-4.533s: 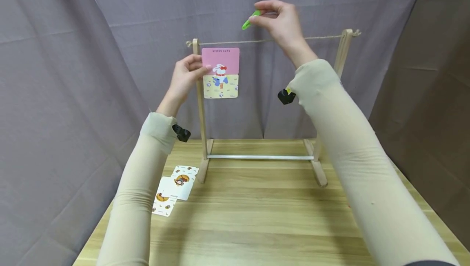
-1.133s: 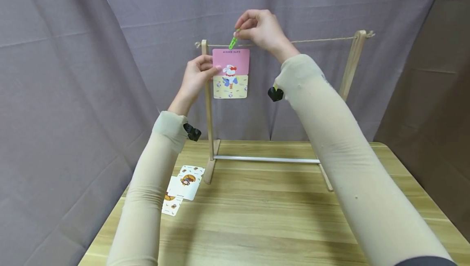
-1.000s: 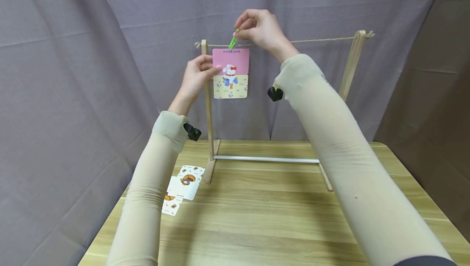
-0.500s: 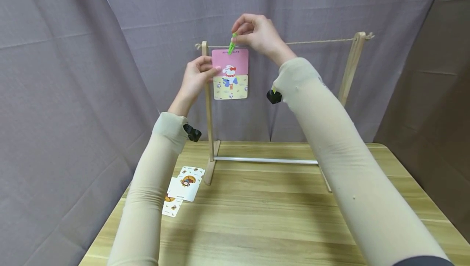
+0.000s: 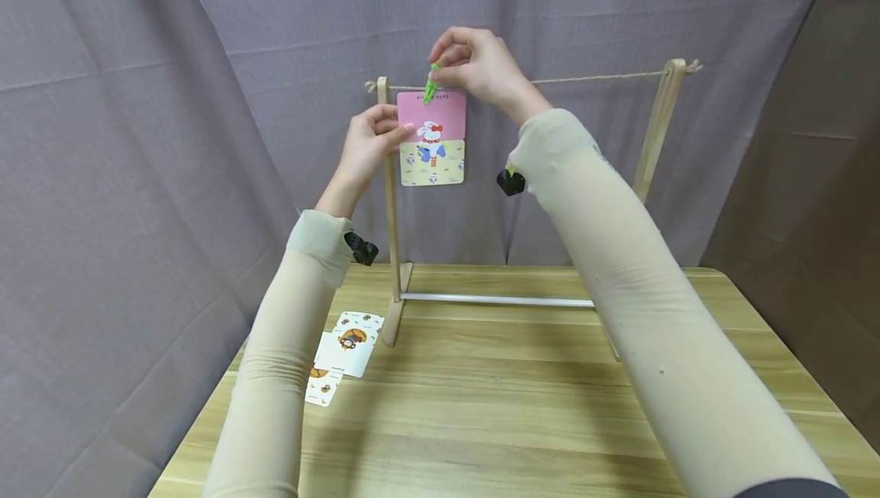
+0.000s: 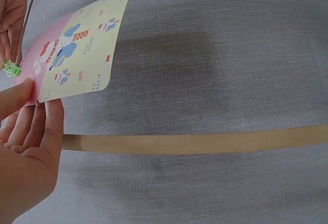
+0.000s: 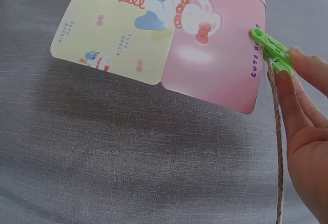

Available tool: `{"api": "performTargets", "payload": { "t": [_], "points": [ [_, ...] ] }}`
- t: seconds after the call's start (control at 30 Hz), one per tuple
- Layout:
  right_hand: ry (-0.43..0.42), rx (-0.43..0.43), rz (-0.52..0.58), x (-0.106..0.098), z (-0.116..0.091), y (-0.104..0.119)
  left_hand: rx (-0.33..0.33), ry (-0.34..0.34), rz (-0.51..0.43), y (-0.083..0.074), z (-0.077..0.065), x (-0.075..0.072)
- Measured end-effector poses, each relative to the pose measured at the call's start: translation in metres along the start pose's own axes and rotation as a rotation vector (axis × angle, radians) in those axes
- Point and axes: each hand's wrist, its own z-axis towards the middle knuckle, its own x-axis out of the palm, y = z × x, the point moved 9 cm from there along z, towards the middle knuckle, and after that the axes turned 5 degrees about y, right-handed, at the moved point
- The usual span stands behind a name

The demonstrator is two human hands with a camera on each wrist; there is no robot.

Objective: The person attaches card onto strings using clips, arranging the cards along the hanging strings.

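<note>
A pink and yellow card (image 5: pixel 431 162) with a rabbit picture hangs against the twine (image 5: pixel 591 78) near the left post of a wooden stand. My left hand (image 5: pixel 367 147) pinches its left edge between thumb and fingers. My right hand (image 5: pixel 481 70) pinches a green clothespin (image 5: pixel 430 89) by its upper end. In the right wrist view, the clothespin (image 7: pixel 271 49) straddles the twine (image 7: pixel 279 147) and the card's pink top edge, over the printed letters. The left wrist view shows my thumb lying on the card (image 6: pixel 77 49), with fingers behind it.
White cards (image 5: pixel 347 345) with monkey pictures lie overlapping on the wooden table (image 5: pixel 495 422), left of the stand. The stand's left post (image 5: pixel 392 215) rises just behind my left hand. A white bar (image 5: pixel 495 299) joins its feet, and grey curtain (image 5: pixel 584 9) hangs behind.
My right hand has moved left and down, bringing the clothespin from above the twine onto the card's top edge. The left hand keeps its hold on the card.
</note>
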Motion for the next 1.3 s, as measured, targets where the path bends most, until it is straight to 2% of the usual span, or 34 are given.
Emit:
{"api": "performTargets", "payload": {
  "t": [0.53, 0.83, 1.03, 1.3],
  "points": [
    [0.026, 0.043, 0.038, 0.003, -0.003, 0.000, -0.003, -0.027, -0.028, 0.001, -0.002, -0.002],
    [0.036, 0.038, 0.014, 0.005, -0.003, 0.004, 0.010, -0.041, -0.017, -0.001, -0.003, -0.005],
    [0.072, 0.054, 0.021, 0.008, -0.002, 0.003, 0.026, -0.037, -0.029, -0.002, -0.005, -0.006],
    [0.089, 0.062, -0.006, 0.012, -0.005, 0.000, 0.018, -0.040, -0.030, 0.000, -0.005, -0.006]
  ]
}}
